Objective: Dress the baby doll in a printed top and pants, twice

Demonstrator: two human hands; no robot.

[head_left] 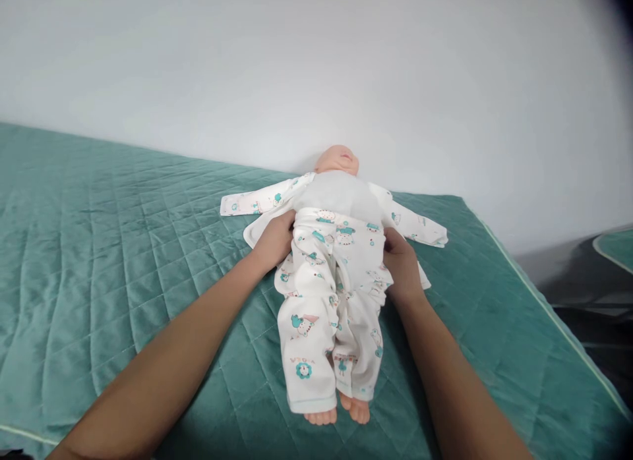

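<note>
A baby doll lies on its back, head toward the wall and bare feet toward me. White printed pants cover its legs up to the waist. My left hand is closed on the pants' waist at the left side, fingertips partly hidden by the cloth. On the opposite side, my right hand grips the waist edge, its fingers tucked behind the fabric. The doll also has a white printed jacket, spread open beneath it with both sleeves stretched outward. Its pale chest shows above the waistband.
Under the doll is a green quilted bedspread with a pale piped edge. A plain light wall rises directly behind the head. Beyond the bed's right edge are dark shapes and another green padded corner.
</note>
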